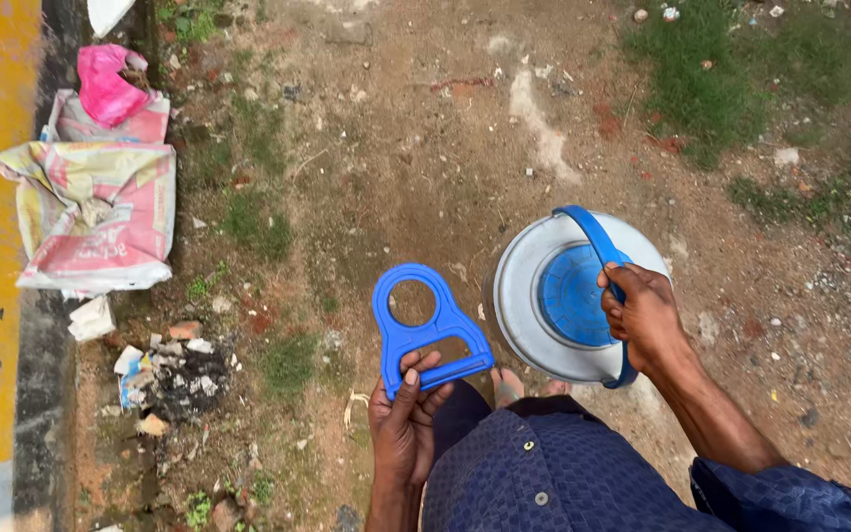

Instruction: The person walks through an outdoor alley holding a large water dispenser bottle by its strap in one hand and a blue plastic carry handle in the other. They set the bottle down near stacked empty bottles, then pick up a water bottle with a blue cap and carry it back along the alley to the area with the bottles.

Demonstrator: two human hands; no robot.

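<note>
At the lower centre of the frame the left hand (404, 414) grips the bar of a loose blue carrier handle (425, 328), its ring empty. Right of centre the right hand (644, 313) is closed on the blue handle (595, 239) already fitted to a large water jug (534, 296). Sacks (96, 202) lie at the upper left on bare ground (416, 148).

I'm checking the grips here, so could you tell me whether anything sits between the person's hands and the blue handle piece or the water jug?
Nothing visible does. The left hand already grips the blue handle piece by its bar, and the right hand holds the blue carrier strap of the water jug.
</note>
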